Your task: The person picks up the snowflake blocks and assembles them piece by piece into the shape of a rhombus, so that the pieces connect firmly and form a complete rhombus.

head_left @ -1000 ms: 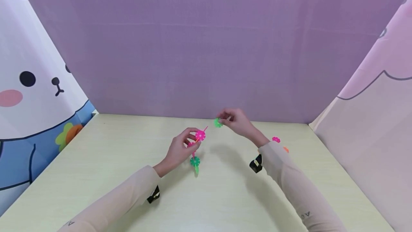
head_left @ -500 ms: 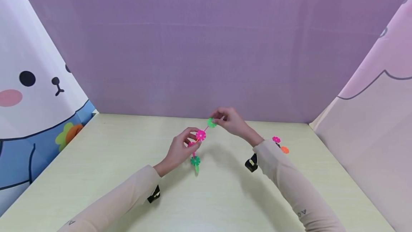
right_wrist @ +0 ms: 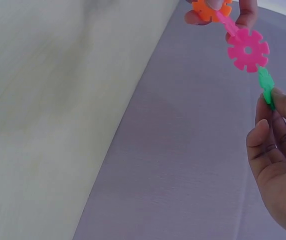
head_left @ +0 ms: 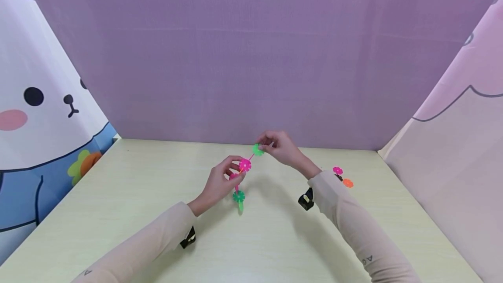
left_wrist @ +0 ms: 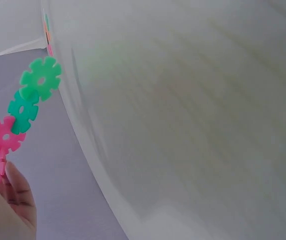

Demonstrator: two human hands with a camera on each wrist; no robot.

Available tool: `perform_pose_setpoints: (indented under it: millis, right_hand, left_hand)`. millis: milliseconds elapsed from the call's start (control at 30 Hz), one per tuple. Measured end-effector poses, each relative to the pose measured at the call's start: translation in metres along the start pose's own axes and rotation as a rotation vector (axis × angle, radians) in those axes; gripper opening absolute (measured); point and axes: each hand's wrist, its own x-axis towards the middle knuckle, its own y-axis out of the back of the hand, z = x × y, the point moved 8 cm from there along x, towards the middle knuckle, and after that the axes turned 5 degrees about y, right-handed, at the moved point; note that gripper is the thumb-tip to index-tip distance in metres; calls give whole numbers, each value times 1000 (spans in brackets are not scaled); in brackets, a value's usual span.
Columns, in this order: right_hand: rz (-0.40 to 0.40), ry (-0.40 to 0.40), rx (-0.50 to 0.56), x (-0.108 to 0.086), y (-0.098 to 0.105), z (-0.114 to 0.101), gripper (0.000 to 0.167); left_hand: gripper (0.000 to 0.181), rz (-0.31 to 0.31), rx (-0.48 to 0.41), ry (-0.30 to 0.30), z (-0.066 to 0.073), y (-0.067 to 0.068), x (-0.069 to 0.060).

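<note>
- In the lower right of the head view, small dark marks (head_left: pixel 367 260) are standing on the right sleeve (head_left: pixel 355 222); one is resembling a letter A, the other is looking rounded and unclear.
- In the lower left, one angular mark (head_left: pixel 87 272) is sitting on the left sleeve (head_left: pixel 141 246), too small to read.

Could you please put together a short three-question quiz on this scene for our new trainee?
1. Multiple choice: what colour is the notched disc pinched by the right hand? a) orange b) green c) black
2. True or false: the left hand lies flat on the table with nothing in it.
3. Fill in the blank: in the left wrist view, a ____ disc sits between the light green disc and the nearest pink disc.

Key:
1. b
2. False; the left hand holds a chain of linked discs.
3. teal
</note>
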Motion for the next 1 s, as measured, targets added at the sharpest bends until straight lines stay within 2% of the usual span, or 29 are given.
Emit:
perform_pose_setpoints:
  millis: [100, 300, 567, 833, 1000]
  right_hand:
    - [-1, 1, 2, -3, 2, -13, 13]
    - [-8, 6, 19, -3, 0, -12, 14]
    - [-6, 14, 17, 5, -10, 21, 13]
    - [1, 33, 10, 6, -10, 22, 10]
    - [8, 37, 14, 6, -9, 21, 11]
  left_hand:
    - [36, -9, -8, 6, 7, 1, -4]
    - [37, -32, -8, -10, 29, 5, -13]
    - [36, -6, -12, -20, 0, -1, 0]
    - [28, 27, -57, -53, 0, 1, 1]
    - [22, 24, -92, -39, 6, 1, 1]
